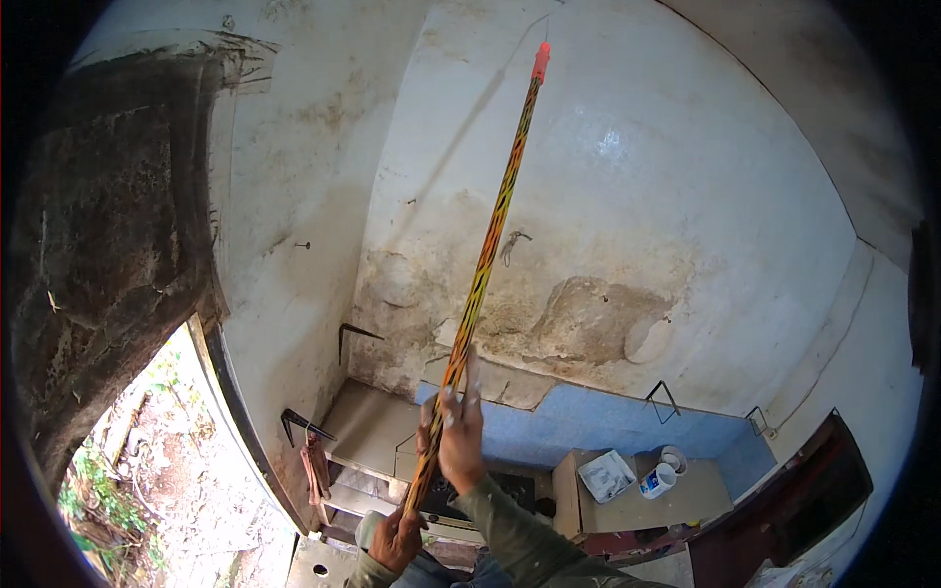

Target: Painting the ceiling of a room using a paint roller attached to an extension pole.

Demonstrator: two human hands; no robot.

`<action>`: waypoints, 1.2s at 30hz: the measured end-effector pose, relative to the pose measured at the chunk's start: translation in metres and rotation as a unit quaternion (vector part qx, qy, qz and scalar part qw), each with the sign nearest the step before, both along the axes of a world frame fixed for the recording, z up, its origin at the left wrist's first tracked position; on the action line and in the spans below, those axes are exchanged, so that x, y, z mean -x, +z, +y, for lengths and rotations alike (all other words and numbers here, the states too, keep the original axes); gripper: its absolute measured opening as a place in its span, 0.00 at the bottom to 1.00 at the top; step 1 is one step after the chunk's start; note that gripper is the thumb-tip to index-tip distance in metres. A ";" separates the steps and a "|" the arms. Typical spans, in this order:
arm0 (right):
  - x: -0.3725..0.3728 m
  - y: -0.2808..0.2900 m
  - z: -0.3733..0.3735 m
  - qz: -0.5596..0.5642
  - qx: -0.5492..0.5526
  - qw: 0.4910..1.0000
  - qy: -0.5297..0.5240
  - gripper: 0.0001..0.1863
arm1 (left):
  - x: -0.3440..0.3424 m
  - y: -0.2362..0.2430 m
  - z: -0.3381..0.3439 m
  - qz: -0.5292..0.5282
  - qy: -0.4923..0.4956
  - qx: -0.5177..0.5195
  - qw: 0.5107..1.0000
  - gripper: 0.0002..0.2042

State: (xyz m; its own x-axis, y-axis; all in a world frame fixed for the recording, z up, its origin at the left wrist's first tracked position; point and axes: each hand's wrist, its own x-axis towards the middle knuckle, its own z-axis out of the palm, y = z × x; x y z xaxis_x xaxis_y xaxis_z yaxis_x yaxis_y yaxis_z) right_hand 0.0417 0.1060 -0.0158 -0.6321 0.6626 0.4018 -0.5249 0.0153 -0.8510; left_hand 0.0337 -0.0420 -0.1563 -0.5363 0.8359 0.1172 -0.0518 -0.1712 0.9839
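Note:
A long pole (pixel 480 272) with a yellow, orange and black pattern slants up in front of me. At its far top is a red end piece (pixel 541 63), and a thin rod sticks out beyond it near the white wall. My left hand (pixel 396 539) is closed round the pole's lower end. Higher up, my right hand (pixel 461 441) holds the same pole, its fingers partly wrapped round it and pale-smeared. What the thin rod ends in cannot be made out.
The back wall (pixel 608 216) has stained, peeling patches above a blue strip (pixel 578 421). A counter on the right bears a white tray (pixel 607 476) and white tubs (pixel 658 480). Black brackets (pixel 359 335) jut from the walls; a reddish cloth (pixel 315 465) hangs from one. A doorway opens at left.

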 end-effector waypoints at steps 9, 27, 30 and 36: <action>-0.033 -0.071 -0.042 -0.068 0.050 0.996 0.030 0.31 | -0.039 -0.088 -0.052 -0.016 0.043 0.077 0.996 0.25; 0.024 0.130 0.032 0.101 -0.093 0.990 -0.027 0.34 | 0.011 0.148 0.014 -0.048 -0.075 -0.071 0.993 0.23; 0.029 0.157 0.040 0.121 -0.110 0.986 -0.019 0.34 | 0.015 0.178 0.018 -0.050 -0.069 -0.102 0.991 0.22; 0.033 0.171 0.054 0.124 -0.102 0.987 -0.014 0.34 | 0.014 0.186 0.024 -0.074 -0.091 -0.116 0.986 0.21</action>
State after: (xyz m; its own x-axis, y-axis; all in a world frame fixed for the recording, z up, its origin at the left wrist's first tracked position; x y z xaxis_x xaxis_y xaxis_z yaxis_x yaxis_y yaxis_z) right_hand 0.0090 0.1603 0.1554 -0.4800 0.5684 0.6682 -0.7133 0.1905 -0.6744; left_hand 0.0195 -0.0176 0.0295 -0.4048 0.8802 0.2478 -0.2423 -0.3645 0.8991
